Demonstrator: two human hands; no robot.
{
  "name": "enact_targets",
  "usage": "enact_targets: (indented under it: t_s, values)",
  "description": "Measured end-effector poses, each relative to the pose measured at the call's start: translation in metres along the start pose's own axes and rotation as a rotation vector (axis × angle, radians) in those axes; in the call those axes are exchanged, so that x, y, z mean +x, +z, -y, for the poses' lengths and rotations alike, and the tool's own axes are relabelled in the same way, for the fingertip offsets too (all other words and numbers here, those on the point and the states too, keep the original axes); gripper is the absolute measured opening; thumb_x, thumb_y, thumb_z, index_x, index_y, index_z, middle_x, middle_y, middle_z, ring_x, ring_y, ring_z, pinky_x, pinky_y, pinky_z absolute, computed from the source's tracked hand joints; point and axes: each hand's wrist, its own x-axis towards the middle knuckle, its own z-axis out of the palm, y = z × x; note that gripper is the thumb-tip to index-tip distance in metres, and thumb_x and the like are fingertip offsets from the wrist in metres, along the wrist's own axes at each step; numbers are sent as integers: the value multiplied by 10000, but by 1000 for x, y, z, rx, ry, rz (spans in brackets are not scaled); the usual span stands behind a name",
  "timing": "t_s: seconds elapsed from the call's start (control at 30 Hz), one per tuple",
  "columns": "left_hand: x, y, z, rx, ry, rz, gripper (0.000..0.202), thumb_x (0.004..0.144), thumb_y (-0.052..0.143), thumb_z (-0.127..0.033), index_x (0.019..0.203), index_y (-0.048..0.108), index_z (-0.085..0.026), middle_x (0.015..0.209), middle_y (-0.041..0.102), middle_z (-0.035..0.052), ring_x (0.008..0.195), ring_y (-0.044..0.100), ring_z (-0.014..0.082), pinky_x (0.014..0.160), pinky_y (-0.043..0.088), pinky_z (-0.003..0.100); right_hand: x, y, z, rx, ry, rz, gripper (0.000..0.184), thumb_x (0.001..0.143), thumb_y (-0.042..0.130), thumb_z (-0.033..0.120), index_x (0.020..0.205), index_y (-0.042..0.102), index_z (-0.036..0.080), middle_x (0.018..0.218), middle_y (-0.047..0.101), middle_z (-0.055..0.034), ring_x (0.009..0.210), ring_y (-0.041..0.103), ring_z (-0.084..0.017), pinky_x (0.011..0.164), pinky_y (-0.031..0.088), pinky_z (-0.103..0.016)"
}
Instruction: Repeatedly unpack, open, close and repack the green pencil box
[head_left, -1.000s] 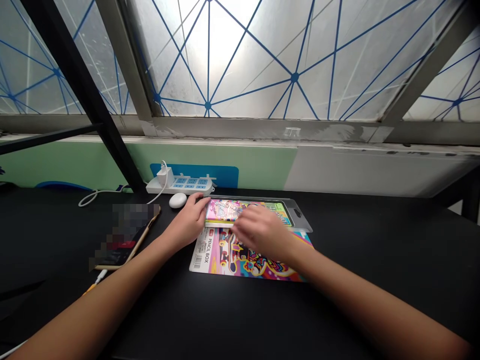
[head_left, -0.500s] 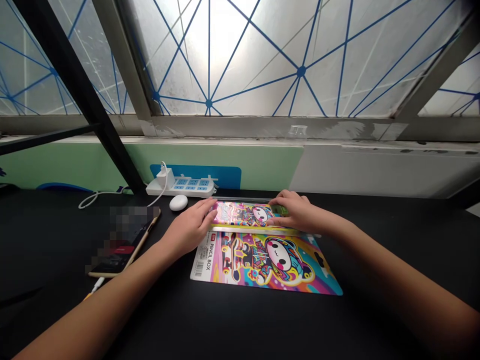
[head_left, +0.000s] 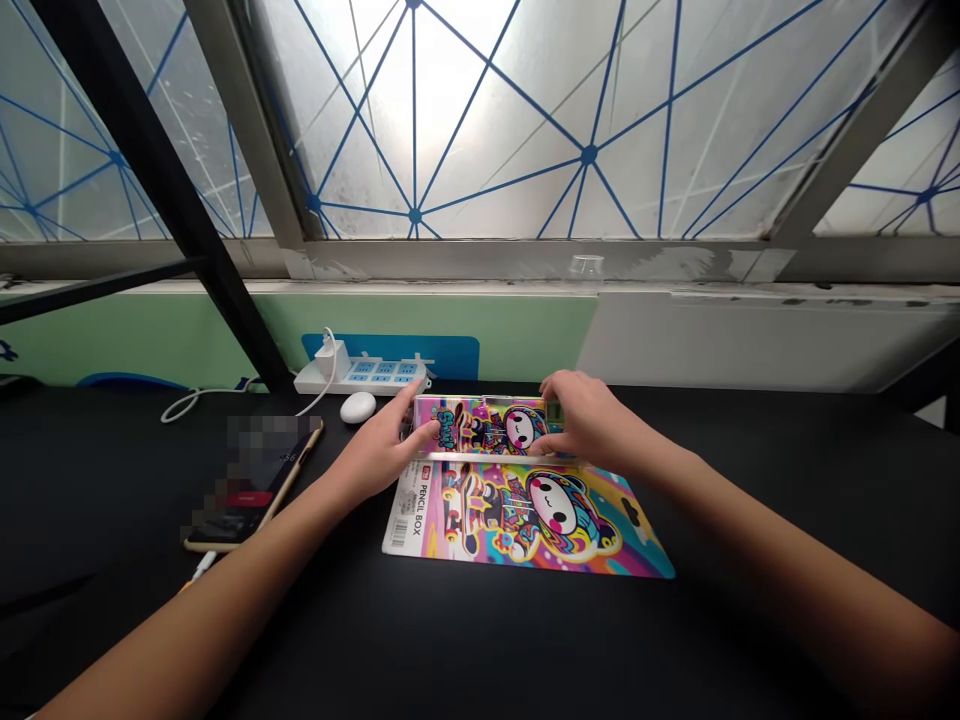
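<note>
A long, colourful pencil box (head_left: 491, 428) printed with a white-faced cartoon figure lies crosswise in front of me, its pale front edge along the bottom. My left hand (head_left: 382, 445) grips its left end, the thumb on the printed face and the fingers behind. Around the right end, my right hand (head_left: 592, 420) has its thumb near the front edge and its fingers over the far edge, covering that corner. Just below the box is a flat printed card (head_left: 525, 520) marked "PENCIL BOX", with a matching figure and a barcode. The box's near edge overlaps or meets the card's top.
A white power strip (head_left: 382, 374) with a plugged-in charger stands against the wall. In front of it is a white rounded object (head_left: 358, 407). Left of my forearm lies a phone (head_left: 259, 495), partly blurred, with a cable. A black slanted post (head_left: 165, 190) rises at the left.
The pencil box has tipped so that more of its printed face shows, and the yellow strip along its front edge is gone from sight. The head view has shifted slightly.
</note>
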Motion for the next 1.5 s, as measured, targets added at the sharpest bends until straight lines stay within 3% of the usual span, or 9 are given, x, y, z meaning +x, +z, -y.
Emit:
enact_targets:
  t_s: [0.13, 0.3, 0.43, 0.57, 0.73, 0.93, 1.17, 1.3, 1.5]
  values:
    - [-1, -3, 2, -60, 50, -29, 610, 985, 571, -519, 1512, 464, -231, 1463, 610, 123, 1320, 598, 296, 1073, 483, 421, -12, 3, 11, -7, 8, -107, 464, 719, 876, 412, 994, 551, 228, 865, 667, -68, 758, 615, -274, 616, 472, -375]
    - [-5, -15, -8, 177, 229, -238, 345, 880, 754, -370, 1182, 683, -220, 1181, 722, 111, 1194, 625, 329, 1032, 469, 521, -24, -9, 21, -19, -111, -288, 384, 841, 795, 323, 1133, 576, 206, 1028, 688, -108, 934, 642, -291, 801, 534, -425]
    - [-20, -34, -30, 290, 558, -362, 279, 913, 735, -287, 1160, 630, -213, 1148, 728, 109, 1150, 617, 305, 990, 476, 501, -48, -28, 28, -161, -357, -552, 293, 943, 688, 266, 1204, 588, 179, 1063, 669, -130, 960, 610, -281, 836, 539, -417]
    - [-55, -35, -41, 279, 702, -258, 338, 926, 687, -190, 1226, 538, -228, 1273, 675, 119, 1186, 628, 277, 979, 490, 443, -92, -26, 30, -200, -457, -616, 275, 942, 674, 213, 1202, 594, 174, 1022, 655, -112, 922, 608, -259, 814, 541, -392]
    - [-91, -10, -30, 199, 538, 30, 413, 926, 619, -170, 1320, 528, -255, 1388, 600, 124, 1247, 606, 279, 1020, 512, 419, -128, -2, 32, -198, -591, -483, 164, 1001, 559, 222, 1134, 619, 147, 938, 685, -98, 894, 641, -252, 777, 542, -385]
    - [-92, -7, -23, 55, 249, 278, 708, 871, 739, -350, 1504, 424, -311, 1559, 453, 109, 1443, 445, 335, 1188, 391, 508, -125, 8, 42, -239, -526, -389, 128, 1012, 507, 184, 1033, 628, 148, 1066, 721, -163, 952, 690, -268, 775, 542, -382]
    - [-84, -2, -19, -18, 143, 195, 827, 812, 798, -398, 1532, 406, -284, 1533, 489, 114, 1407, 486, 341, 1179, 408, 476, -121, 8, 46, -159, -405, -269, 403, 1002, 563, 502, 1151, 613, 131, 1177, 717, -195, 1051, 694, -317, 843, 559, -436]
    - [-79, 4, -18, -80, 104, 183, 975, 761, 846, -378, 1583, 329, -286, 1496, 503, 127, 1402, 489, 335, 1194, 383, 476, -108, 8, 55, -208, -354, -229, 561, 973, 575, 570, 1268, 597, 93, 1274, 682, -238, 1086, 682, -355, 873, 562, -486]
    - [-78, 5, -15, -178, 75, 184, 1096, 728, 877, -318, 1619, 237, -330, 1416, 524, 128, 1350, 535, 318, 1192, 356, 508, -88, 9, 63, -304, -434, -114, 555, 988, 553, 558, 1240, 647, 73, 1191, 732, -221, 1062, 702, -346, 823, 570, -429]
